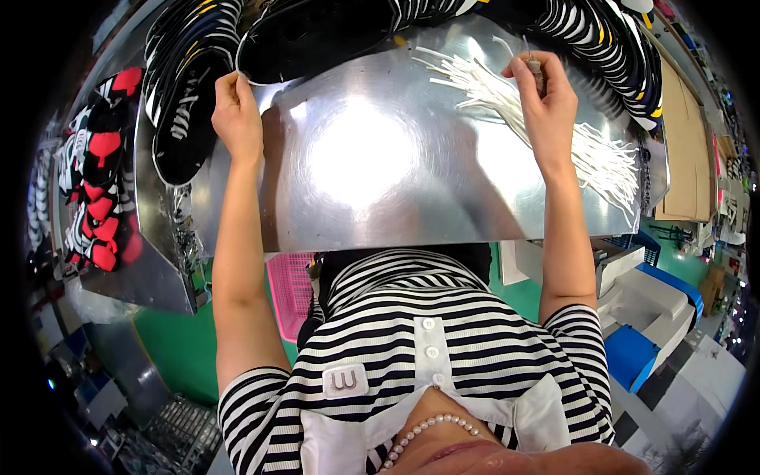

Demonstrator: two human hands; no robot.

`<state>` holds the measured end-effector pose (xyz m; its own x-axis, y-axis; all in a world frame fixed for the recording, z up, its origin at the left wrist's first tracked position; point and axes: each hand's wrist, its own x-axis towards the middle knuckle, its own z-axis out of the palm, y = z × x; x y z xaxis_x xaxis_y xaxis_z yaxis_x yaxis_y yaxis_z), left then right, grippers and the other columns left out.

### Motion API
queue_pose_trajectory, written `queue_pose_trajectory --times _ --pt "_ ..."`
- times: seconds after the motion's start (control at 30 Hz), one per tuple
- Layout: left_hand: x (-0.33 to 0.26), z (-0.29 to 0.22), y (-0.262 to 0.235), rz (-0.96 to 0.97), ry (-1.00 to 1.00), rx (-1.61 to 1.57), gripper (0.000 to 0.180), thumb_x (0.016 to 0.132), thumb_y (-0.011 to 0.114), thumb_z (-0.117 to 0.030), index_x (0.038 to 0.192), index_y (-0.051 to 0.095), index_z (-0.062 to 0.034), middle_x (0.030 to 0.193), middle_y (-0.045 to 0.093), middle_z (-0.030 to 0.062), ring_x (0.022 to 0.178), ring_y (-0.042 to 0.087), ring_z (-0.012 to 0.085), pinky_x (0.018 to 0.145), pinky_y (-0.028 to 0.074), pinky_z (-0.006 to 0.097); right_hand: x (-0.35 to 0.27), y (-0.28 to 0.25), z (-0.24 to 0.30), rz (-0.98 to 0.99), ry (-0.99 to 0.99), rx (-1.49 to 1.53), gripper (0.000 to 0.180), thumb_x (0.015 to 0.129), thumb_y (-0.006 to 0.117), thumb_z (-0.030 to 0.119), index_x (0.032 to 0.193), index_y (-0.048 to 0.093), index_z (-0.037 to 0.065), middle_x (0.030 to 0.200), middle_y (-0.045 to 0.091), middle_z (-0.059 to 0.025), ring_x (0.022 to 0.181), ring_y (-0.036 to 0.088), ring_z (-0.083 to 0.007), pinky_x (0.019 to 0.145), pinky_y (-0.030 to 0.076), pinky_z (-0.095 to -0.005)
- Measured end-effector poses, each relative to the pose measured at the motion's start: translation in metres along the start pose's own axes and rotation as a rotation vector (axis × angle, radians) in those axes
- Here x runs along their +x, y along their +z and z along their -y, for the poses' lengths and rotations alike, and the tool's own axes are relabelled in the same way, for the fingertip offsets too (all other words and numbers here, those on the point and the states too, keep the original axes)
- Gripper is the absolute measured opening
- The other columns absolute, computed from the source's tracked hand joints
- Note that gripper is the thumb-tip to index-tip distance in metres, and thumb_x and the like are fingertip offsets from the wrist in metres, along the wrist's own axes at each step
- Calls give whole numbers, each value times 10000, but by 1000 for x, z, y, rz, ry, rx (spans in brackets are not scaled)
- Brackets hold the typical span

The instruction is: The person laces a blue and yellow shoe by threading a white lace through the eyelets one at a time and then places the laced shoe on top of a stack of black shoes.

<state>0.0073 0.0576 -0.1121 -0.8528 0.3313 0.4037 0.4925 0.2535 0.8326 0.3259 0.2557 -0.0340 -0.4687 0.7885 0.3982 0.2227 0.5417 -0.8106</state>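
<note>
My left hand (pixel 239 119) is closed in a pinch at the white-trimmed edge of a black shoe upper (pixel 317 43), which lies across the far side of the metal table (pixel 356 206). Fingers curled, my right hand (pixel 550 107) grips a small hand tool (pixel 537 75) with a brownish wrapped handle and a thin metal tip. Under and around that hand spreads a bundle of white shoelaces (pixel 606 170); one lace end rises beside the fingers, and I cannot tell whether they hold it.
Stacked black-and-white shoe uppers (pixel 184 119) line the table's left side, and another curved row (pixel 625 63) runs along the far right. Red-and-black shoe pieces (pixel 103 190) hang further left. A pink basket (pixel 291 293) sits below the near edge; cardboard (pixel 685 150) stands at the right.
</note>
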Motion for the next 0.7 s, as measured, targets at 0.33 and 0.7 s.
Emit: queue_pose_trajectory --times 0.33,0.7 --pt "1 -59 -6 -67 123 -362 153 896 691 -127 985 621 -25 1019 546 25 787 503 76 703 433 246 -46 -100 128 61 -191 909 162 989 533 120 1058 586 -18 844 689 -102 502 477 -30 433 362 -158" --pt "-196 -145 -14 742 503 -59 673 748 767 -122 1335 459 -4 1348 455 247 1184 479 413 1012 400 474 -151 -41 59 366 588 935 79 948 581 86 1025 578 69 902 665 -49 559 437 -10 469 322 -154"
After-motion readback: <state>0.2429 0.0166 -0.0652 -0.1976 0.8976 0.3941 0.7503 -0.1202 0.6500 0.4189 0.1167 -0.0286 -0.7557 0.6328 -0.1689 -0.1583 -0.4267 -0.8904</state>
